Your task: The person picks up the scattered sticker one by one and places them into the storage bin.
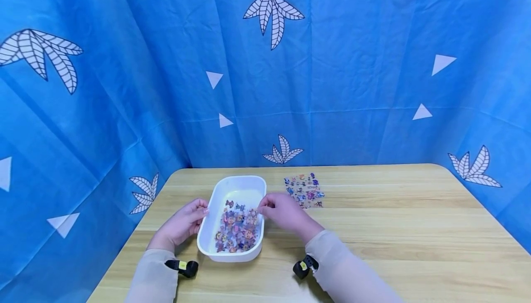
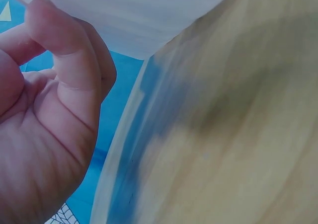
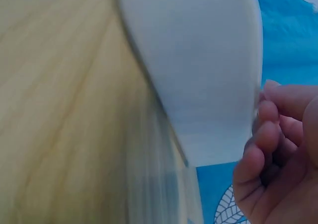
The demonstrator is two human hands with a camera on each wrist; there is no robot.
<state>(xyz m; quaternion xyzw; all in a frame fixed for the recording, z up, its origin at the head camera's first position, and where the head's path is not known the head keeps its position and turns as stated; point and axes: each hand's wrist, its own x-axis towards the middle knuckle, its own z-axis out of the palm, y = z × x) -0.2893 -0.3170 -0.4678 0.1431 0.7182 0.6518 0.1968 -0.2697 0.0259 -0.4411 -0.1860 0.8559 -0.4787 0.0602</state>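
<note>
- Blue curtain, printed with white leaves, hangs behind and at both sides of a wood-grained tabletop, closing off the view beyond.
- On the left half of that tabletop is a white tub, its long sides running away from the person. Whether its base sits flat or is slightly raised, I cannot tell.
- The left hand has its grip on the tub's left side, thumb at the rim and fingers bent against the outer wall, probably to steady it.
- Opposite, the right hand pinches at the right rim; its grip is closed there, which seems to balance the left. Whether it also catches an edge of the contents is too small to tell.
- Inside, clear printed pieces overlap toward the near end, leaving the far end of the floor bare. The overlap makes them hard to count.
- One clear printed sheet lies flat outside, beyond the right hand, apart from the tub; the hand and forearm come between it and the person.
- Black wrist cameras sit at the cuffs of pale sleeves, well clear of the rim.
</note>
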